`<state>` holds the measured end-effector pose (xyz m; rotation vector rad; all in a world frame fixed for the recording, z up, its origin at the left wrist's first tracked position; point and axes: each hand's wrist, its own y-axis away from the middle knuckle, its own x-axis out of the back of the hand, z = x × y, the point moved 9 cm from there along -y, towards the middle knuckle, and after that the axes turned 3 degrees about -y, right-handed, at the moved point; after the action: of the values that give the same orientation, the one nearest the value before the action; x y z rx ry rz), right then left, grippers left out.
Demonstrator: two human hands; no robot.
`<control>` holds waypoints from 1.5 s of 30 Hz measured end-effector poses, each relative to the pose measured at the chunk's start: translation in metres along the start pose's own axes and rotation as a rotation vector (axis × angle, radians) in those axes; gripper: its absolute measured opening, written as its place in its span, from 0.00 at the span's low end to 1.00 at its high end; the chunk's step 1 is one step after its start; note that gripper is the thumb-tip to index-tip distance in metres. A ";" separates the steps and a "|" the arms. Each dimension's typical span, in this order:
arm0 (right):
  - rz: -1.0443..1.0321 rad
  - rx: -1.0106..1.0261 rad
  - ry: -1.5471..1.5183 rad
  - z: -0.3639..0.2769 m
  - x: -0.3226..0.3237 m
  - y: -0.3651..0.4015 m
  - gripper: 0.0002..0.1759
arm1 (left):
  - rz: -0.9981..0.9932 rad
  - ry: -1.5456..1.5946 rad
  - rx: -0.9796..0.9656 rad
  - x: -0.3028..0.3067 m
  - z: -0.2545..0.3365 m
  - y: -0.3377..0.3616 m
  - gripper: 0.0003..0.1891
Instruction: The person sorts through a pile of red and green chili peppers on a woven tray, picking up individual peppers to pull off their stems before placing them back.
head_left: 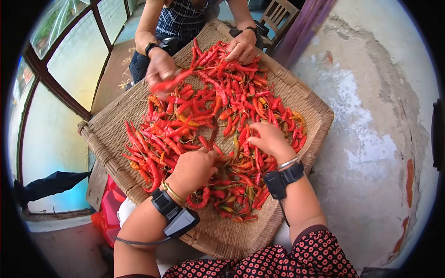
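Red chili peppers [222, 92], a few of them orange or greenish, lie in a heap on a square woven tray [109, 116]. My left hand [194, 170], with a gold bangle and a black strapped device at the wrist, is over the lower middle of the heap, its fingers curled down; what they hold, if anything, is hidden. To its right, my right hand [270, 139] reaches into the peppers with thumb and forefinger apart and no pepper clearly held. A silver bangle and another black device sit on that wrist.
Across the tray sits another person, one hand [162, 72] blurred with a red pepper, the other hand [242, 46] on the heap. A wooden chair [278, 18] and purple curtain [303, 32] stand behind. Windows line the left; a dark umbrella [55, 185] is at lower left.
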<state>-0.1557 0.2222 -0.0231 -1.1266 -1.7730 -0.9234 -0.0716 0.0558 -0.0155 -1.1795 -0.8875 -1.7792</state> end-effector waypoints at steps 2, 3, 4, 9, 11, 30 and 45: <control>0.028 0.098 0.011 0.000 -0.010 -0.001 0.23 | -0.009 -0.003 -0.010 0.002 0.003 0.002 0.21; 0.073 0.152 0.023 -0.008 -0.006 0.000 0.23 | -0.023 -0.007 -0.013 0.004 0.003 0.003 0.23; 0.080 0.161 0.018 -0.013 -0.004 0.000 0.23 | -0.023 -0.033 -0.016 0.005 0.003 0.004 0.25; -0.125 0.099 0.010 -0.018 -0.022 0.004 0.17 | -0.087 -0.048 -0.011 0.001 0.002 0.007 0.25; -0.107 0.123 0.049 -0.025 -0.024 0.006 0.14 | -0.083 -0.045 -0.025 -0.001 0.005 0.004 0.19; 0.260 0.042 -1.412 -0.027 0.063 0.003 0.14 | -0.131 1.178 -0.083 0.006 0.022 -0.002 0.15; -0.407 0.220 -1.127 -0.099 -0.024 0.017 0.23 | 0.146 1.644 0.234 0.007 -0.016 -0.007 0.08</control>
<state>-0.1090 0.1321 -0.0030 -1.2550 -3.0010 -0.2286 -0.0855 0.0434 -0.0147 0.5048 0.0345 -1.7274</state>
